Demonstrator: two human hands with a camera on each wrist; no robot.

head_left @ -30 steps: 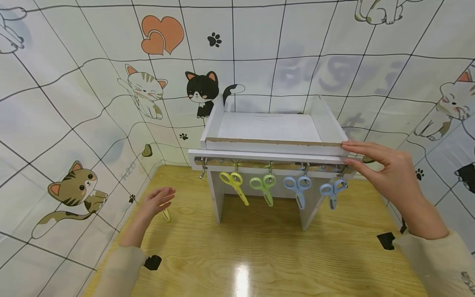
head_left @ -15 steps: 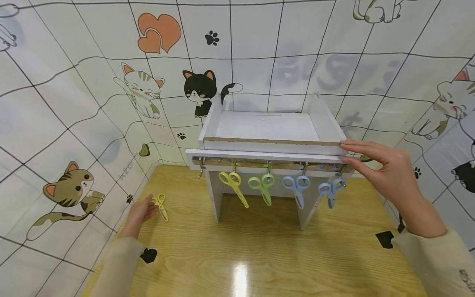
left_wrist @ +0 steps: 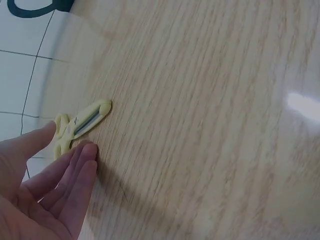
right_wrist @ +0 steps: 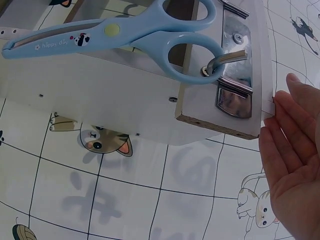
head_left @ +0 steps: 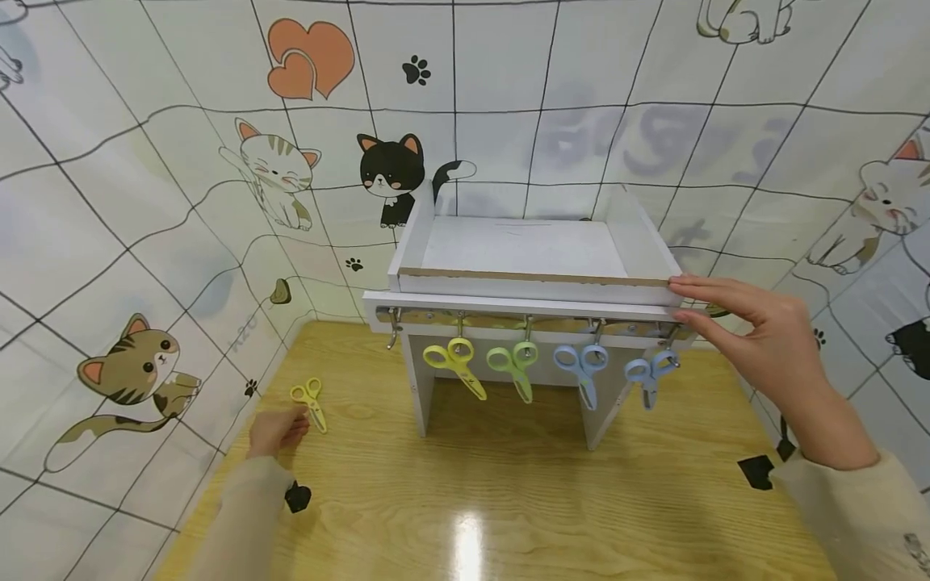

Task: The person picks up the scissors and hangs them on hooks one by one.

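Observation:
Yellow scissors [head_left: 315, 409] lie on the wooden table at the left. Beside their handles is my left hand [head_left: 274, 432]; in the left wrist view its thumb and fingers are spread on either side of the handle loops [left_wrist: 62, 145], without visibly gripping them. My right hand [head_left: 770, 343] rests its extended fingertips and thumb against the right end of a white rack [head_left: 538, 289]. From the rack's hooks hang yellow scissors [head_left: 458, 365], green scissors [head_left: 517, 367] and two pairs of blue scissors [head_left: 584, 371]. The right wrist view shows one blue pair [right_wrist: 125, 32] looped over its hook.
At the rack's left end a hook [head_left: 395, 327] carries nothing. A cat-patterned sheet [head_left: 538, 105] stands behind and along both sides. Dark patches [head_left: 757, 472] mark the table [head_left: 436, 500] near each sleeve.
My left hand has moved left and down toward the table, first uncovering the yellow scissors, now lower beside their handles. The right hand stays at the rack's end.

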